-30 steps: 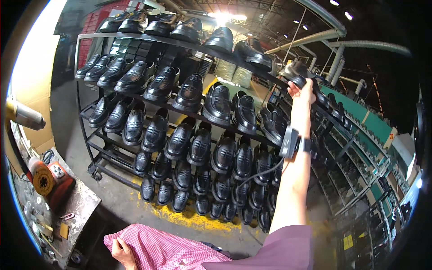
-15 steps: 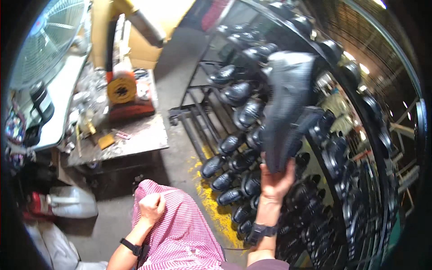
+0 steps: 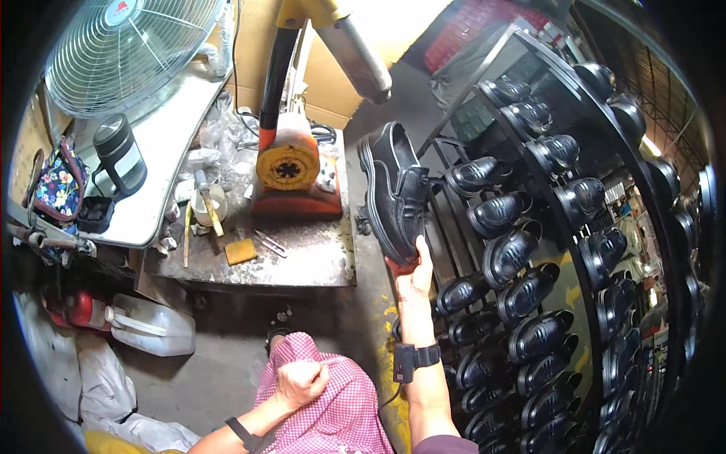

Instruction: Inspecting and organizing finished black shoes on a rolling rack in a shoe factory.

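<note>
My right hand (image 3: 414, 278) grips a black leather shoe (image 3: 395, 198) by its toe end. The shoe is held out in front of me with its heel pointing away, and its opening and upper show. Part of the toe is hidden by my fingers and thumb. Resting on a red-and-white checked cloth (image 3: 340, 401) over my lap, my left hand (image 3: 302, 383) is curled into a fist, with nothing seen sticking out of it. Just right of the held shoe stands a black metal rack (image 3: 582, 253) filled with several rows of similar black shoes.
A worktable (image 3: 321, 261) at the left front carries an orange and yellow machine (image 3: 291, 168), a yellow block (image 3: 241, 251) and a cup (image 3: 212, 204) holding tools. Farther left are a large fan (image 3: 125, 57) and a dark flask (image 3: 121, 155). A white jug (image 3: 155, 325) lies on the floor.
My right hand has brought the shoe left, away from the rack, and turned it so its upper shows. The view has swung to the right. My left fist stays on my lap.
</note>
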Action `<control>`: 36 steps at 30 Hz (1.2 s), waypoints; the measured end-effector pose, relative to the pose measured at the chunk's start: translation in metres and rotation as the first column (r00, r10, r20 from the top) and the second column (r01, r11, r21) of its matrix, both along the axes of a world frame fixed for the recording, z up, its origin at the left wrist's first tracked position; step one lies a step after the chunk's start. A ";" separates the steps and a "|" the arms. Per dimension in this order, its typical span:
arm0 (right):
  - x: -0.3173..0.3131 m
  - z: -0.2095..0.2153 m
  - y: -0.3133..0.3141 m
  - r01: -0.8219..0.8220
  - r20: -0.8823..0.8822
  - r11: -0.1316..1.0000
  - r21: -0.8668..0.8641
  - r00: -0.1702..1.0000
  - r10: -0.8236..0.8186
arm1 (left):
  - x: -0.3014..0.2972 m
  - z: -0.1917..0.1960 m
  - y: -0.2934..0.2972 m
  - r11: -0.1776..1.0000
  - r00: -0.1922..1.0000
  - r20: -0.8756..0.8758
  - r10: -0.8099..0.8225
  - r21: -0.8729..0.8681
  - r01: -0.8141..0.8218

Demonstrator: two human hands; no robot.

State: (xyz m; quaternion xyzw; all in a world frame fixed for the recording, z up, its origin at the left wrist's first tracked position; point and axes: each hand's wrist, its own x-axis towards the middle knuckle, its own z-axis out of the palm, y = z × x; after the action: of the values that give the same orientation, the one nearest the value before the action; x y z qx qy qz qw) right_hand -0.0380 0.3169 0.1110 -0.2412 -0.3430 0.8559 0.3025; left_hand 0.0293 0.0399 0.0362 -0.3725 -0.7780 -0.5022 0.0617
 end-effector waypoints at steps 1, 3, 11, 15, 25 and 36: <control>-0.013 0.001 0.002 -0.017 -0.009 1.000 0.009 1.000 0.017 | -0.001 0.000 0.001 1.000 1.000 0.021 -0.009 0.005 0.009; -0.038 0.003 0.003 -0.034 -0.049 0.999 0.016 0.998 0.035 | -0.004 0.001 0.003 1.000 1.000 0.024 -0.007 0.019 0.007; -0.107 0.010 0.021 -0.029 -0.088 0.999 -0.022 0.996 0.027 | -0.011 0.001 0.004 0.999 1.000 0.016 -0.001 0.033 0.001; -0.120 0.013 0.022 -0.088 -0.168 0.992 -0.094 0.983 0.071 | -0.011 -0.001 0.001 0.999 1.000 0.012 0.029 0.031 -0.029; -0.133 0.027 0.018 -0.068 -0.167 0.997 -0.048 0.984 0.060 | -0.011 -0.001 -0.002 0.998 0.999 -0.016 0.046 0.050 -0.045; -0.151 0.038 0.028 -0.111 -0.235 0.984 -0.142 0.969 0.076 | -0.011 -0.001 -0.003 0.998 0.999 0.028 0.028 0.049 -0.030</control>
State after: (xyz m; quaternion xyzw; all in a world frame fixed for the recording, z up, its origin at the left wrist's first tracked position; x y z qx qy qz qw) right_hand -0.1892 0.3452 0.1487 -0.1471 -0.2498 0.9152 0.2798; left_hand 0.0185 0.0366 0.0357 -0.3525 -0.7715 -0.5253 0.0674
